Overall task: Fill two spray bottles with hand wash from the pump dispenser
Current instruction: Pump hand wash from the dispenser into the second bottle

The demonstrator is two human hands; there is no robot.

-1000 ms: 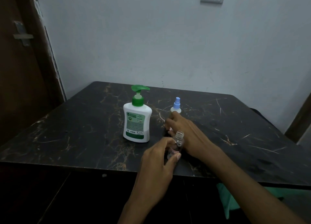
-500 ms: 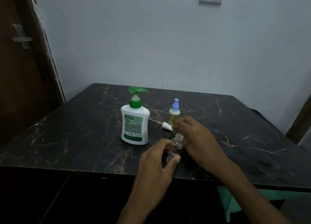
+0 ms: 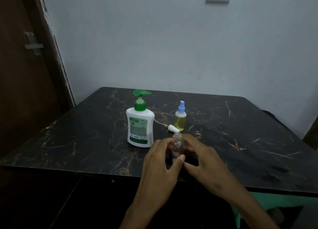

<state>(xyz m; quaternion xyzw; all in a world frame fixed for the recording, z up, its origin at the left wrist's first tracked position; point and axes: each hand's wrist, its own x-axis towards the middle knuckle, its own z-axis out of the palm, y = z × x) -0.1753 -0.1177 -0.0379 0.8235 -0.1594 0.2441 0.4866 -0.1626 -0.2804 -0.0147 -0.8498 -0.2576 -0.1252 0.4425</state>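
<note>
A small clear spray bottle (image 3: 177, 143) stands uncapped near the table's front edge. My left hand (image 3: 160, 166) grips it, thumb on its lower front. My right hand (image 3: 203, 161) sits just right of the bottle, fingers curled beside it; whether they touch it I cannot tell. Its white spray cap (image 3: 173, 128) with a thin tube lies on the table behind it. A second spray bottle (image 3: 180, 119) with a blue nozzle and yellow liquid stands further back. The white pump dispenser (image 3: 140, 123) with a green pump stands to the left.
The dark marble-patterned table (image 3: 86, 142) reaches a pale wall at the back. A brown door (image 3: 22, 73) is at the left. Something green (image 3: 275, 203) shows below the table's front edge at the right.
My right hand let go of the white spray cap, left it on the table and drew back beside the clear bottle. The yellow bottle came into full view. My left hand kept its hold.
</note>
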